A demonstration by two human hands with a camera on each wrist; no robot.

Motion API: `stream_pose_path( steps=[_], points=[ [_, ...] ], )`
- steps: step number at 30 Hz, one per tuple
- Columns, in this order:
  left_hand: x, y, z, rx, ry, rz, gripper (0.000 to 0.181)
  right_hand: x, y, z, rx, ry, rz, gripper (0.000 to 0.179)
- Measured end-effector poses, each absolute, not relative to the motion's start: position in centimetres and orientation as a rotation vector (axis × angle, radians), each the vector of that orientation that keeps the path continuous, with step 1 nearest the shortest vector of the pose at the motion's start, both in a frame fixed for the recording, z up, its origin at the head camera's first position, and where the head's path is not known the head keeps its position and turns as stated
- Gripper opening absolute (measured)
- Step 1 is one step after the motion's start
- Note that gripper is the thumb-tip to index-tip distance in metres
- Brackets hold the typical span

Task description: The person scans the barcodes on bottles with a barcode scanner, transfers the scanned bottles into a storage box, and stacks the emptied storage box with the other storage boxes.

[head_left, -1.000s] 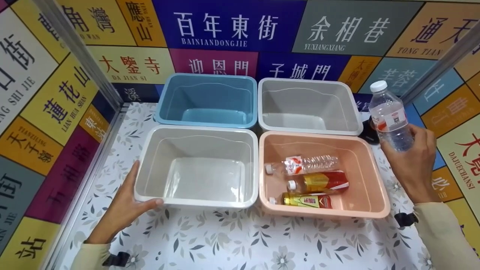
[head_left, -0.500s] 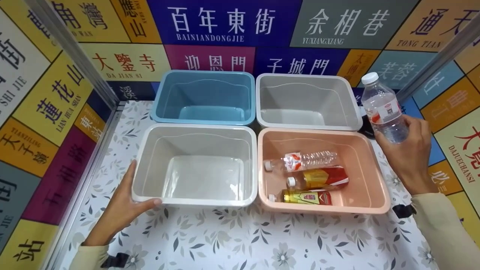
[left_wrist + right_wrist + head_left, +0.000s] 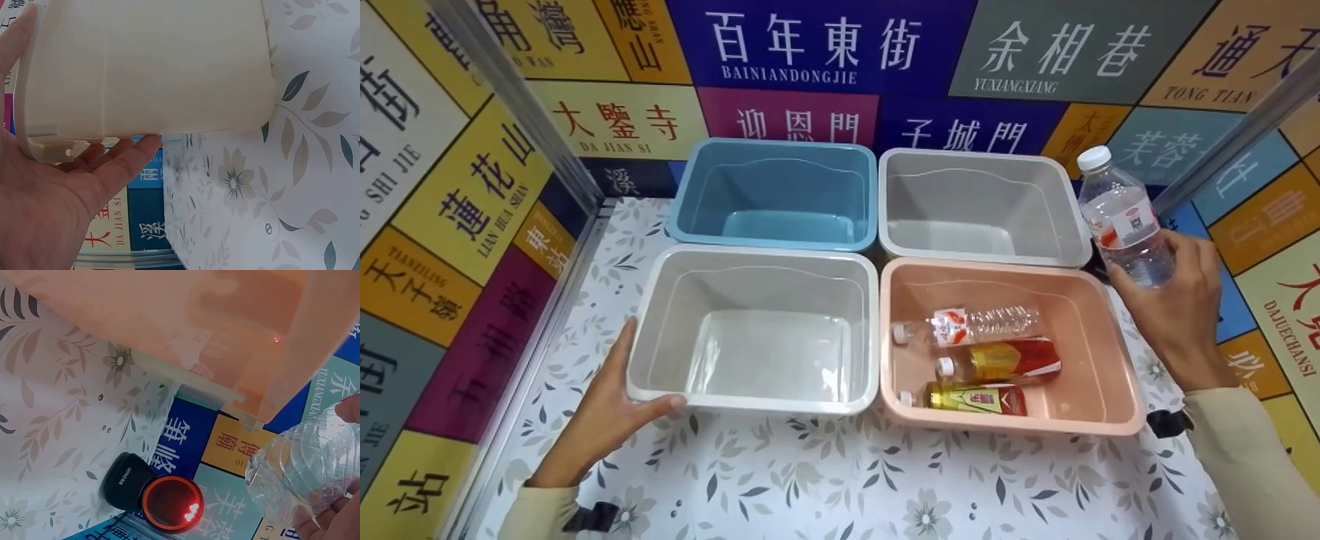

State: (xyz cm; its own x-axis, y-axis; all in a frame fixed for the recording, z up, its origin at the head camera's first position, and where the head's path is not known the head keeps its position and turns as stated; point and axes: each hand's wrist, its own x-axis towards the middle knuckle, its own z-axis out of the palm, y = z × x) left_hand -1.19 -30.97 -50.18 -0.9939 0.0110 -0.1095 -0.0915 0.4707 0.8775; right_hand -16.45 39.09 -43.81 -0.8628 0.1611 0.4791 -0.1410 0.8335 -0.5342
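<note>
- Right hand [image 3: 1177, 311]: thumb and fingers curled round the clear bottle [image 3: 1121, 219], white cap up, slightly tilted.
- Left hand [image 3: 615, 409]: thumb and fingers spread, touching the pale bin [image 3: 769, 356] at the near corner beside it.
- Peach bin [image 3: 1084, 379] just left of right hand; three bottles [image 3: 1009, 360] lying inside.
- Black device [image 3: 128, 481], ring lit red, near right hand.
- Blue bin [image 3: 780, 232], grey bin [image 3: 997, 241]: farther out, between the hands.
</note>
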Motion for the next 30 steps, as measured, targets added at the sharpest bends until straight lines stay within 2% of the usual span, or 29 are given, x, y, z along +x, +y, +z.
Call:
stream_pose_path(
  steps=[12,30],
  points=[
    [-1.2,-30.9,-50.2,-0.068,2.6,1.587,0.139,-16.6,38.6,-43.7,0.119,-2.456,0.758,0.065],
    [-1.1,-30.9,-50.2,-0.038,2.63,1.559,0.138,-16.8,37.9,-42.5,0.153,-2.49,0.785,0.067]
  ],
)
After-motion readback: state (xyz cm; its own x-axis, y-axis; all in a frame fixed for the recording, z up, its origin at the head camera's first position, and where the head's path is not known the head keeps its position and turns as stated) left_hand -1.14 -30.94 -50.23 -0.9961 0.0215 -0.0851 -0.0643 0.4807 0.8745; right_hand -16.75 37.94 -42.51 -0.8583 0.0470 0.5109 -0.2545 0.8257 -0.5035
